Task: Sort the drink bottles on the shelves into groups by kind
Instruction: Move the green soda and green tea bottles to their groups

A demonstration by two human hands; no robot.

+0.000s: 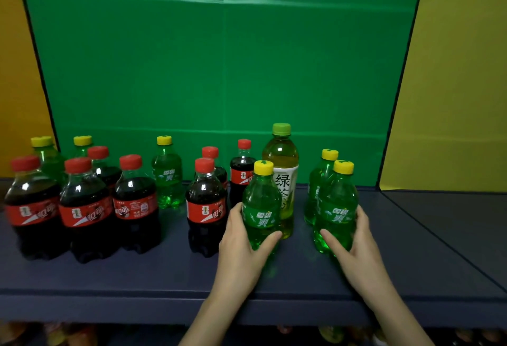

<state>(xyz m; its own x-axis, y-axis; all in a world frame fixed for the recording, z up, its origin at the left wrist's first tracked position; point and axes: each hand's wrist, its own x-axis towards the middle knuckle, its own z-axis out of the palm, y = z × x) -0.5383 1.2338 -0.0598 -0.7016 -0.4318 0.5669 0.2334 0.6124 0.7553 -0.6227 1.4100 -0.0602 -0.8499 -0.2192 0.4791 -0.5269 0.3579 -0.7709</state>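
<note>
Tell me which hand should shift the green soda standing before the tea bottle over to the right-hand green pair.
Probably the left hand: it grips that green soda. The right hand holds the pair's front bottle.

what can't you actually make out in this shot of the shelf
Head view only:
- Tea bottle: lower label covered by the green soda bottle that the left hand holds.
- Rear right green bottle: label mostly hidden behind the front bottle in the right hand.
- Two back-left green bottles: bodies screened by cola bottles.
- Lower shelf items: blurred, dark, cut off by the bottom edge.
</note>
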